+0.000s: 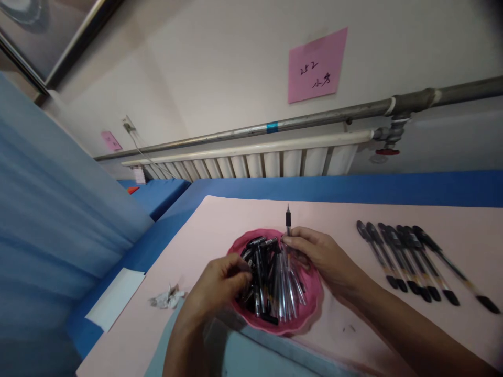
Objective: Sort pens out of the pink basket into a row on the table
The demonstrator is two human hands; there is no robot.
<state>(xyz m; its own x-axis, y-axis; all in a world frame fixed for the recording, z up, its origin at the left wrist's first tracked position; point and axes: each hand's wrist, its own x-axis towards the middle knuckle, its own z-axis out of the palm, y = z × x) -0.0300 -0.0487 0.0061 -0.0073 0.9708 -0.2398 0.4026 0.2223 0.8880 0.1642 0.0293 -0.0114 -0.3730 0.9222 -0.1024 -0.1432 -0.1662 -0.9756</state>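
Fingers curled, grip unclear, the left hand reaches into a scalloped pink bowl of black-and-clear plastic pen parts; beyond, the right hand pinches an upright black-gripped pen. Apparently mid-assembly, it calls for a matching part.

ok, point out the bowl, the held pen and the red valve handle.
Bowl (313, 298): head view, right inner wall.
Held pen (288, 219): head view, black grip.
Red valve handle (387, 152): head view, middle of its edge.
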